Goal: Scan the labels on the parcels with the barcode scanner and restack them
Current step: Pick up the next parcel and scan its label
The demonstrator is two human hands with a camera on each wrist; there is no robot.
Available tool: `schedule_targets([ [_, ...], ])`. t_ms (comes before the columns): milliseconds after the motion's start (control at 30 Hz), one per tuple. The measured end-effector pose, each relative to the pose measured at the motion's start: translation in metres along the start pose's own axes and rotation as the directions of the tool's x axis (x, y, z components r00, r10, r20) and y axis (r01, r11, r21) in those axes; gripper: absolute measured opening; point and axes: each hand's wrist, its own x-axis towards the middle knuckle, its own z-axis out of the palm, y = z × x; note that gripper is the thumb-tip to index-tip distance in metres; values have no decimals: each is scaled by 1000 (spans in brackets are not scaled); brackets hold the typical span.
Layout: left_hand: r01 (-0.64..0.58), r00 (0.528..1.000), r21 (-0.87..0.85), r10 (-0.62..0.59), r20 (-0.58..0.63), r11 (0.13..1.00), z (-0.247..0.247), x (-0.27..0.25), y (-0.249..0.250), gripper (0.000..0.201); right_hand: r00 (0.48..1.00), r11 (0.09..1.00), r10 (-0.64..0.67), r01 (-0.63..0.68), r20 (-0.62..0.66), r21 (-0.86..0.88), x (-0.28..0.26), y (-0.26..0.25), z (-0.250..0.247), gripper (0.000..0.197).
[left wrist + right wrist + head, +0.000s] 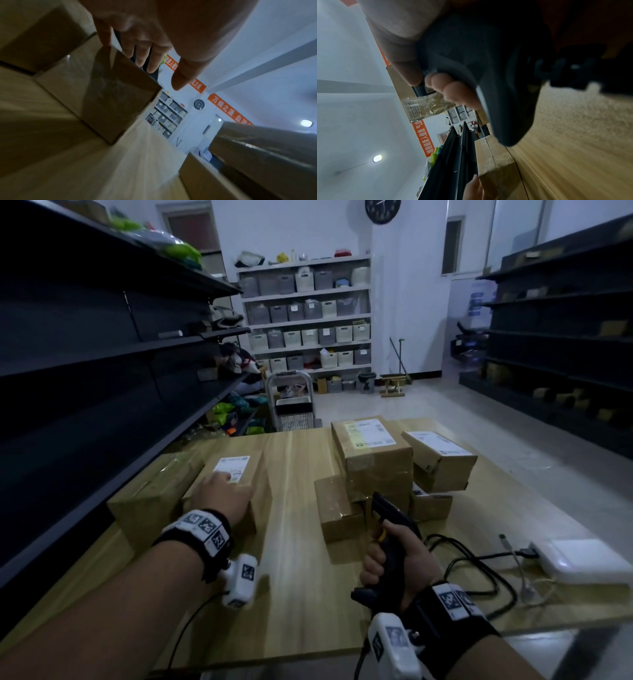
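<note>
On the wooden table (294, 559) my left hand (224, 491) rests flat on a brown parcel (246, 474), its fingertips at the parcel's white label (233, 467). In the left wrist view the fingers (142, 54) lie straight over the top edge of this parcel (102, 86) and the thumb hangs free. A larger parcel (150, 494) stands to its left. My right hand (387, 563) grips the black barcode scanner (390, 518) by its handle, nose towards a stack of labelled parcels (373, 453). The right wrist view shows fingers (453, 89) curled round the scanner (488, 60).
A white box (582, 559) and black cables (479, 573) lie at the table's right end. Dark shelving (85, 354) runs along the left, more shelves (565, 337) on the right. A step stool (294, 402) stands beyond the table's far edge.
</note>
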Motion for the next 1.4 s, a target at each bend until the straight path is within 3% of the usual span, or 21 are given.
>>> schedule_targets([
  [133,-86,995,320,64,80,944,5,-11,-5,56,1000,1000,1,-1,2,-11,-1,0,2,37],
  [333,-179,984,478,153,93,860,-4,-39,12,64,1000,1000,-8,8,-12,5,1,0,1,34],
  [433,-256,966,471,238,98,844,-9,-54,18,64,1000,1000,-3,3,-10,4,2,0,1,34],
  [500,-293,955,384,288,72,876,-9,-61,16,57,1000,1000,-3,3,-11,1,2,0,-1,34],
  [567,-264,964,179,266,13,948,-9,-63,10,46,1000,1000,6,-6,-11,-3,3,0,-1,35],
  [600,-212,976,64,214,-28,975,-7,-62,6,46,1000,1000,13,-13,-8,-8,3,0,-2,37],
  [700,14,997,-253,-32,-71,967,0,-52,-11,79,1000,999,31,-31,-4,-31,1,-1,-1,41],
  [767,164,984,-489,-174,25,857,8,-48,-23,87,1000,999,31,-31,-5,-38,0,-1,0,42],
  [867,344,938,-757,-234,254,556,22,-50,-30,55,999,999,35,-36,-6,-36,-1,-1,1,42],
  [933,371,927,-825,-218,304,427,27,-53,-32,34,999,999,39,-39,-12,-34,-1,0,1,42],
  [1000,345,938,-836,-197,287,428,33,-53,-36,36,999,999,35,-35,-9,-39,-2,-1,2,42],
  [1233,234,972,-855,-86,219,462,47,-70,-42,73,1000,998,11,-12,-10,-69,3,-1,-3,42],
  [1367,154,986,-868,-15,166,472,47,-83,-44,52,1000,997,0,2,28,-81,8,0,-10,46],
  [1400,137,987,-876,10,160,462,46,-86,-46,55,999,997,-16,19,45,-70,9,0,-10,48],
])
